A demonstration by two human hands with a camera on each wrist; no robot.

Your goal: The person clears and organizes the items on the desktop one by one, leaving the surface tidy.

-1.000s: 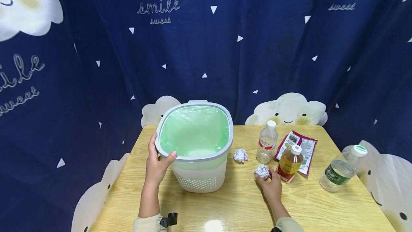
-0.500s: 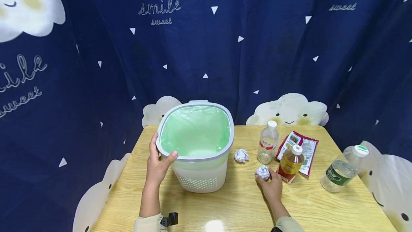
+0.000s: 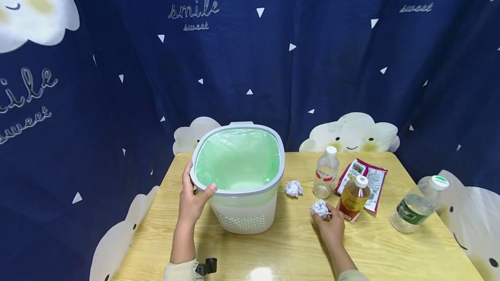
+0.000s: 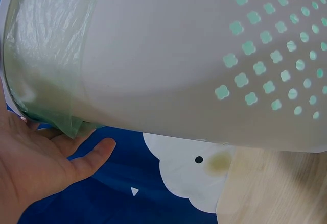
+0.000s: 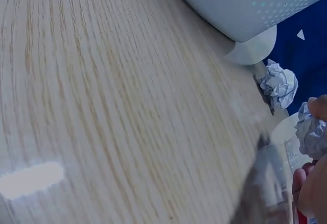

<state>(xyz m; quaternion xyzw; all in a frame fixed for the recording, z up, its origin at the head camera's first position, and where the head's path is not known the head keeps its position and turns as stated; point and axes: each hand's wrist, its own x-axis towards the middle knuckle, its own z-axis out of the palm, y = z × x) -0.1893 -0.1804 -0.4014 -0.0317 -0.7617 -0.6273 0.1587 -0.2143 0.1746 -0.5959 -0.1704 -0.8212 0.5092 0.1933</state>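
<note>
A white plastic trash bin (image 3: pixel 246 218) with a grey rim and a green liner bag (image 3: pixel 238 157) stands tilted toward me on the wooden table. My left hand (image 3: pixel 190 200) holds its rim at the front left corner, thumb over the edge and fingers along the outer side. In the left wrist view, that hand (image 4: pixel 46 163) lies against the rim beside the folded-over liner. My right hand (image 3: pixel 331 229) pinches a crumpled paper ball (image 3: pixel 320 208) between thumb and fingers, close over the table. Farther back, another paper ball (image 3: pixel 294 188) lies right of the bin.
Close to my right hand stands a bottle with amber contents (image 3: pixel 353 198). Behind are a clear bottle (image 3: pixel 326 174) and a red-and-white snack bag (image 3: pixel 375 181). At the far right, a green-labelled water bottle (image 3: pixel 416 206) leans outward in this view. A blue curtain (image 3: pixel 250 55) hangs behind the table.
My right wrist has shifted slightly right and toward me, the paper ball staying in the fingers. My left hand and the bin hold their places.
</note>
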